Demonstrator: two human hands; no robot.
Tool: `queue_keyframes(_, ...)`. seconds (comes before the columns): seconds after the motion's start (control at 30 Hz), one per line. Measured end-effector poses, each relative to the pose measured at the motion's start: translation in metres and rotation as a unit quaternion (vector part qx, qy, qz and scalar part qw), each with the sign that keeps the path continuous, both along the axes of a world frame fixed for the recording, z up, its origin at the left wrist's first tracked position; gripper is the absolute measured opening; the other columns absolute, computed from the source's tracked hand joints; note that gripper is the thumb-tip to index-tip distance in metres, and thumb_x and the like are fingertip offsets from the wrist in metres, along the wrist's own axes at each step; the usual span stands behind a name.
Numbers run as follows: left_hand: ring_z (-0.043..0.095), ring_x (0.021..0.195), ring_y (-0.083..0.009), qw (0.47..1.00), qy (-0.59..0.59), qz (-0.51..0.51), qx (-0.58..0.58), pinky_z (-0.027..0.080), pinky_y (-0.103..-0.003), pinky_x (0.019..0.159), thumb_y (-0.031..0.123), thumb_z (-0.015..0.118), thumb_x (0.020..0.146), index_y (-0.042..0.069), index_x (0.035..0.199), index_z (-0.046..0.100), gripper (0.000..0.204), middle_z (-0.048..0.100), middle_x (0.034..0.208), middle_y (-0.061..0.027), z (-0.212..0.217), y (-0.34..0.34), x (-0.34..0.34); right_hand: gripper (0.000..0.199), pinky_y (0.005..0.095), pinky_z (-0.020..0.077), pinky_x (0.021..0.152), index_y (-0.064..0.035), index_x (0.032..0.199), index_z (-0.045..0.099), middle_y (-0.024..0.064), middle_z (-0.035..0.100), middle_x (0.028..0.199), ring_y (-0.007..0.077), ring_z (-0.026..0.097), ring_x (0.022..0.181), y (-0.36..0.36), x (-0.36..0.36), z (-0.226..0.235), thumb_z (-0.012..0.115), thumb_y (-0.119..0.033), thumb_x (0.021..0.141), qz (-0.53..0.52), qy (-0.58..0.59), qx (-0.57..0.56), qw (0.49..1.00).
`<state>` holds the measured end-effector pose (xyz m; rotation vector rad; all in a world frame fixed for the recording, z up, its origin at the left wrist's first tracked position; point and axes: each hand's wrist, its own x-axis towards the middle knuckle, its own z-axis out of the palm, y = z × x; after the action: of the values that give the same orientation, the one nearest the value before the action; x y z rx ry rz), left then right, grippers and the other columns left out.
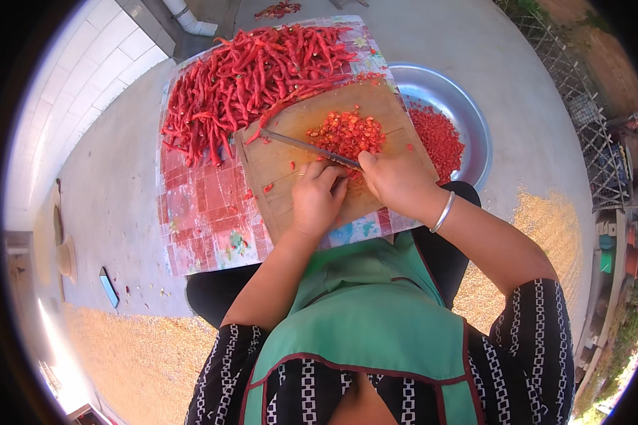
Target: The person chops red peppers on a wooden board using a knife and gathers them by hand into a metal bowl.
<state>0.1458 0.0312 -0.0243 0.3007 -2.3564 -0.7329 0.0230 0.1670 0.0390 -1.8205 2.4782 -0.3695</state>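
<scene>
My right hand (395,180) grips the handle of a long kitchen knife (294,142), its blade pointing to the far left across a wooden cutting board (280,209). Close against the near side of the blade, my left hand (319,198) rests on the board with its fingers curled; whatever lies under the fingertips is hidden. A heap of chopped red chillies (347,133) sits just beyond the knife. Whole red chillies (252,78) are piled on the far left of the table, with a few reaching the board's edge.
The low table wears a red-and-white checked cloth (198,202). Beside it on the right stands a metal basin (483,145) holding chopped chilli (436,138). Yellow grain (142,354) is spread over the floor, where a phone-like flat object (108,287) lies. A lattice fence (581,110) runs along the right.
</scene>
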Motion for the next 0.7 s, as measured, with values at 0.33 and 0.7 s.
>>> queue_keyframes(0.33, 0.059, 0.085, -0.0307, 0.998, -0.047, 0.032, 0.033, 0.051, -0.039, 0.074, 0.011, 0.075, 0.073, 0.008, 0.085, 0.068, 0.015, 0.061, 0.088, -0.009, 0.0, 0.002, 0.003, 0.012, 0.049, 0.0472, 0.053, -0.0025, 0.089, 0.046, 0.0179, 0.06, 0.065, 0.0384, 0.06, 0.059, 0.018, 0.002, 0.05, 0.053, -0.012, 0.089, -0.006, -0.03, 0.05, 0.998)
queue_keyframes(0.7, 0.059, 0.085, -0.0306, 1.0, -0.017, 0.005, 0.004, 0.051, -0.04, 0.073, 0.009, 0.074, 0.073, 0.009, 0.083, 0.067, 0.012, 0.061, 0.087, -0.0092, 0.001, -0.001, 0.007, 0.013, 0.0486, 0.0501, 0.056, -0.0001, 0.092, 0.05, 0.02, 0.063, 0.068, 0.0378, 0.065, 0.064, 0.003, 0.001, 0.009, 0.053, -0.01, 0.085, -0.018, -0.049, 0.015, 0.999)
